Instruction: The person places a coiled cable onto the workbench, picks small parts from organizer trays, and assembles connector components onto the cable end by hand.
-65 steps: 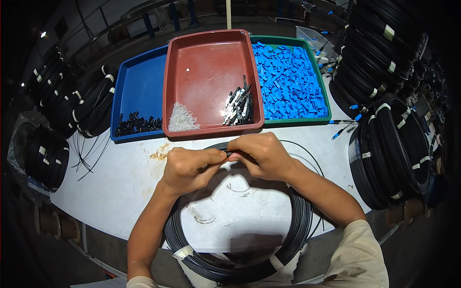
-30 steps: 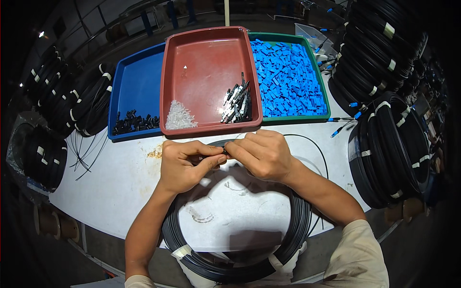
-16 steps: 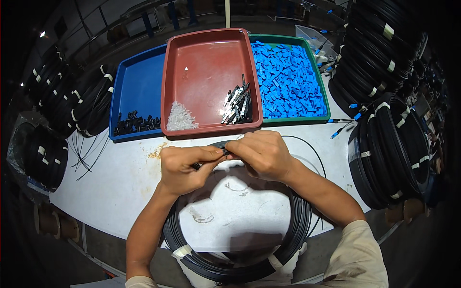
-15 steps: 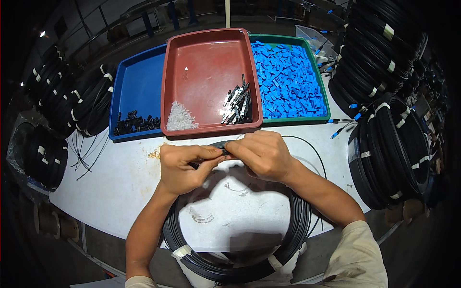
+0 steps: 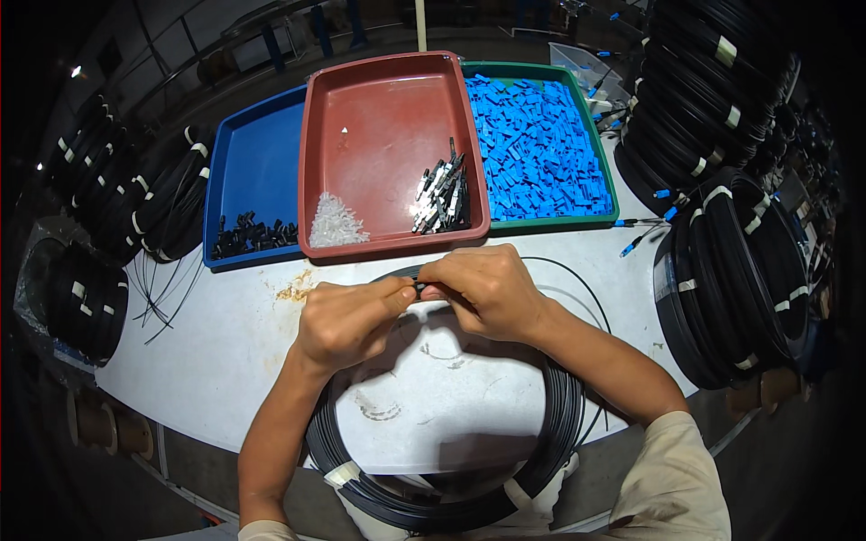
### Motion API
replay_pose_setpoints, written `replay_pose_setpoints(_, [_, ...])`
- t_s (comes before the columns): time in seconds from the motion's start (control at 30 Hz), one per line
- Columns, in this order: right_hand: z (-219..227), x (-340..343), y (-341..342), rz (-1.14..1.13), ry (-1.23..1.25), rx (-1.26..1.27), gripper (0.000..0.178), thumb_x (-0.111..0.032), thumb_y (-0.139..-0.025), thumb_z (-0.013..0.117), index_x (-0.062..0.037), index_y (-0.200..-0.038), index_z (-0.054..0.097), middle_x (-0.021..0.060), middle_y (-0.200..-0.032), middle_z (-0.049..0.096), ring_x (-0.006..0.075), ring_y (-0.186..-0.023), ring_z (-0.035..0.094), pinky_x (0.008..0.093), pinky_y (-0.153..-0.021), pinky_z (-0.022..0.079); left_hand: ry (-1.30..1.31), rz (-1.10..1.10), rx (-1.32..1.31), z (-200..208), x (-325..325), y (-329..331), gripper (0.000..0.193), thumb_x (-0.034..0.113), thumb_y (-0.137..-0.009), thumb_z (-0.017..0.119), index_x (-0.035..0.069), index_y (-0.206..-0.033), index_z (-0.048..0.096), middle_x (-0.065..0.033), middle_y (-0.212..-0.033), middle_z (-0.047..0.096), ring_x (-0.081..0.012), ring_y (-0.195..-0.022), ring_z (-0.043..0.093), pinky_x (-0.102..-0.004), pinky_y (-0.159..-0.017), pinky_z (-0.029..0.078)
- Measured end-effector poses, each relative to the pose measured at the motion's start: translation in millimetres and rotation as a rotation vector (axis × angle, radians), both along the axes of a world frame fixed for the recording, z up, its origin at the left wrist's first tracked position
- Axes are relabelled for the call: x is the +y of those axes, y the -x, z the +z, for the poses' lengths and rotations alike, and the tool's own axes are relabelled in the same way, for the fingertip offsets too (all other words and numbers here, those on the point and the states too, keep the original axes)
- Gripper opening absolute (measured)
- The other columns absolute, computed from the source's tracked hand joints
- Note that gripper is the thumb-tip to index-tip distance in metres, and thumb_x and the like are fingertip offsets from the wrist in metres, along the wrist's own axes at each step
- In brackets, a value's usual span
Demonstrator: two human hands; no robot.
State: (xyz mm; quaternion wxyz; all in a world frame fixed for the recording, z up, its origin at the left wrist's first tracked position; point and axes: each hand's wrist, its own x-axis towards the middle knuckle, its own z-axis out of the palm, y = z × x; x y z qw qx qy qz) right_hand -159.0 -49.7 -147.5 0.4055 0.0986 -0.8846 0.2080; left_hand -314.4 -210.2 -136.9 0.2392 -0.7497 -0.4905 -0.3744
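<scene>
My left hand (image 5: 347, 323) and my right hand (image 5: 487, 287) meet fingertip to fingertip just in front of the red tray, both closed in a pinch. A small black piece (image 5: 419, 287) shows between them; the fingers cover most of it, so its exact kind is hidden. Out from behind the right hand a thin black cable (image 5: 577, 278) curves away and bends back toward me. Below my wrists rests a large coil of black cable (image 5: 564, 424), bound with pale tape and reaching over the table's near edge. My forearms cross its two sides.
A red tray (image 5: 388, 99) holds clear small sleeves (image 5: 336, 221) and black-and-silver connector parts (image 5: 442, 198). Left of it, a blue tray (image 5: 257, 153) has black pieces; right, a green tray (image 5: 600, 171) holds blue connector housings (image 5: 537, 149). Cable coils (image 5: 731, 288) crowd both sides of the white table (image 5: 207, 361).
My left hand has rolled over, its thumb now tucked and its knuckles turned up. The right fingers have shifted slightly around the small black piece. Coil and trays stay in place.
</scene>
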Motion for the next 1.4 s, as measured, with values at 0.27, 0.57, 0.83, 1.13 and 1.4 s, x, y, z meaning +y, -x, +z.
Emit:
replay_pose_setpoints(0.27, [7, -3, -2, -0.075, -0.212, 0.134, 0.02, -0.011, -0.075, 0.069, -0.0062, -0.094, 0.069, 0.0041, -0.085, 0.07, 0.0185, -0.067, 0.064, 0.0337, -0.057, 0.049, 0.224, -0.034, -0.761, 0, 1, -12, 0.01, -0.002, -0.076, 0.081, -0.005, -0.085, 0.077, -0.0159, -0.08, 0.076, -0.0153, -0.066, 0.074, -0.0228, -0.059, 0.058])
replay_pose_setpoints(0.57, [10, -9, 0, -0.221, -0.344, 0.229, 0.017, -0.016, -0.075, 0.068, -0.0073, -0.089, 0.068, 0.0011, -0.082, 0.063, 0.014, -0.071, 0.057, 0.0296, -0.059, 0.043, 0.348, -0.03, -0.996, 6, -2, -17, 0.01, -0.002, -0.08, 0.08, -0.007, -0.089, 0.076, -0.0147, -0.078, 0.076, -0.013, -0.068, 0.073, -0.0234, -0.06, 0.059])
replay_pose_setpoints(0.83, [2, -7, -2, -0.141, -0.108, 0.113, 0.017, -0.008, -0.068, 0.071, -0.0068, -0.085, 0.066, 0.0047, -0.073, 0.063, 0.0225, -0.064, 0.061, 0.0364, -0.055, 0.046, 0.162, -0.027, -0.426, -1, 0, -12, 0.017, -0.002, -0.075, 0.079, -0.005, -0.09, 0.075, -0.0166, -0.082, 0.076, -0.0162, -0.065, 0.074, -0.0247, -0.058, 0.059])
replay_pose_setpoints(1.13, [1, -5, 0, -0.017, 0.189, -0.05, 0.019, 0.002, -0.072, 0.075, -0.0012, -0.09, 0.071, 0.0105, -0.076, 0.07, 0.0254, -0.065, 0.068, 0.0341, -0.059, 0.052, -0.127, 0.055, 0.402, 14, -2, -12, 0.009, -0.006, -0.074, 0.072, -0.006, -0.083, 0.073, -0.0172, -0.092, 0.074, -0.0243, -0.079, 0.075, -0.0267, -0.058, 0.061])
replay_pose_setpoints(1.4, [8, -1, -2, -0.089, -0.278, 0.223, 0.02, -0.014, -0.073, 0.07, -0.0029, -0.089, 0.067, 0.0033, -0.088, 0.069, 0.018, -0.065, 0.06, 0.0326, -0.057, 0.049, 0.146, 0.001, -0.53, 0, 2, -14, 0.014, -0.002, -0.074, 0.085, -0.005, -0.081, 0.073, -0.0166, -0.078, 0.075, -0.0194, -0.066, 0.075, -0.0248, -0.06, 0.059])
